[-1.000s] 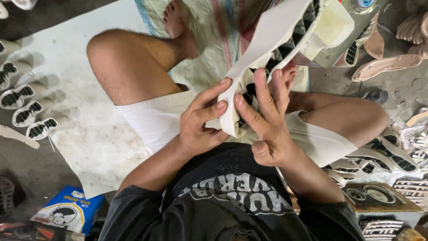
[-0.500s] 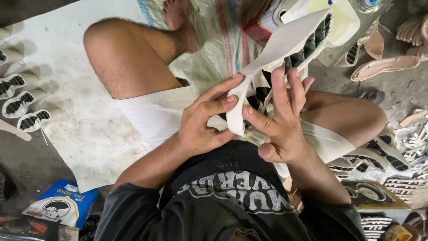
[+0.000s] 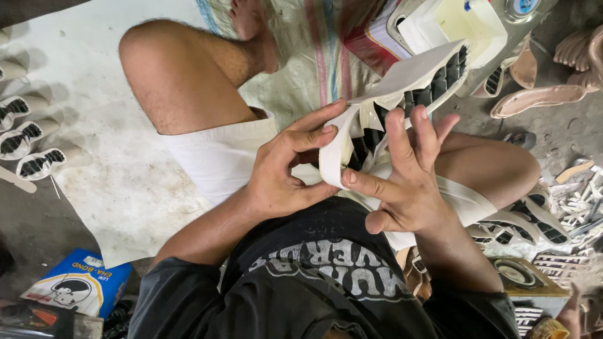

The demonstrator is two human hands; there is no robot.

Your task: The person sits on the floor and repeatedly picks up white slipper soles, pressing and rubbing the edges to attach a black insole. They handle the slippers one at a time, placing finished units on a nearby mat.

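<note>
I sit cross-legged on the floor and hold a white sandal upper strap with black slotted cut-outs in front of my lap. My left hand pinches the near, folded end of the strap between thumb and fingers. My right hand grips the same end from the right, thumb under the fold and fingers spread up along the black cut-outs. The strap's far end points up and right, toward a cream plastic container.
A woven sack and a white sheet cover the floor. Finished black-and-white pieces lie in a row at left. More cut straps and tan soles lie at right. A blue glue packet sits lower left.
Both hands have worked along the strap's near end, folding it over. The view has shifted slightly, bringing the strap closer and more central.
</note>
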